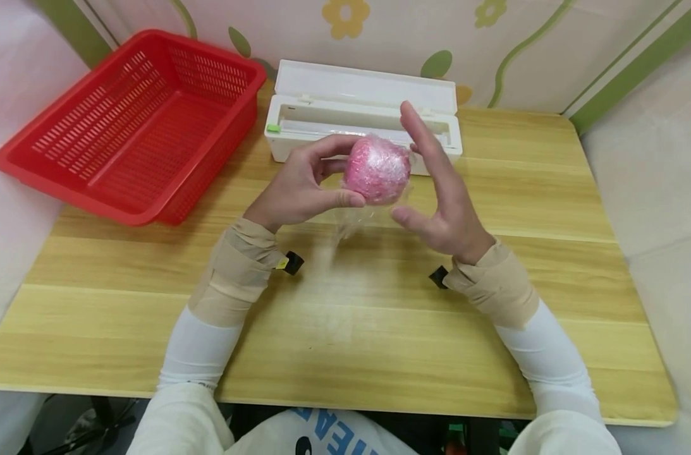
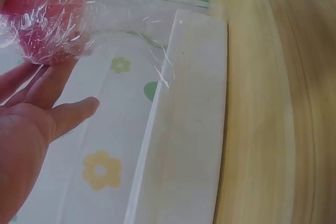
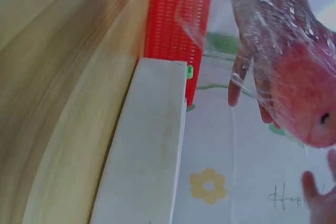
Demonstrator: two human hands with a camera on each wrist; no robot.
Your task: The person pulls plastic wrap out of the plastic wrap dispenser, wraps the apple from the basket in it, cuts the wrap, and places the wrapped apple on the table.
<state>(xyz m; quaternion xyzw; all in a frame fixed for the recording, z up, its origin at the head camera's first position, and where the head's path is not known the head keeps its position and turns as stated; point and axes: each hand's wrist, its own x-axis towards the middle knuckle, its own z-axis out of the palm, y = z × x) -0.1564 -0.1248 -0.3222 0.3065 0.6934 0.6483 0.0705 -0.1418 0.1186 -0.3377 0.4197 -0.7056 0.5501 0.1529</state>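
Observation:
A pink ball (image 1: 377, 169), wrapped in clear cling film, is held above the table. My left hand (image 1: 311, 183) holds it from the left, fingers behind and thumb low at its edge. A small dark curved mark shows through the film on the ball (image 3: 302, 95) in the right wrist view. Loose cling film (image 1: 351, 221) hangs below it. To the right of the ball my right hand (image 1: 444, 196) is spread, index finger pointing up and thumb out, gripping nothing. In the left wrist view, the left hand (image 2: 26, 135) reaches the wrapped ball (image 2: 47, 14) with its fingers.
Behind the hands stands a white cling film dispenser (image 1: 302, 148), lid raised, a roll inside. A red perforated basket (image 1: 180, 189) sits at the back left. The wooden table (image 1: 345, 354) ends near the person; a flower-patterned sheet (image 1: 391, 38) hangs behind.

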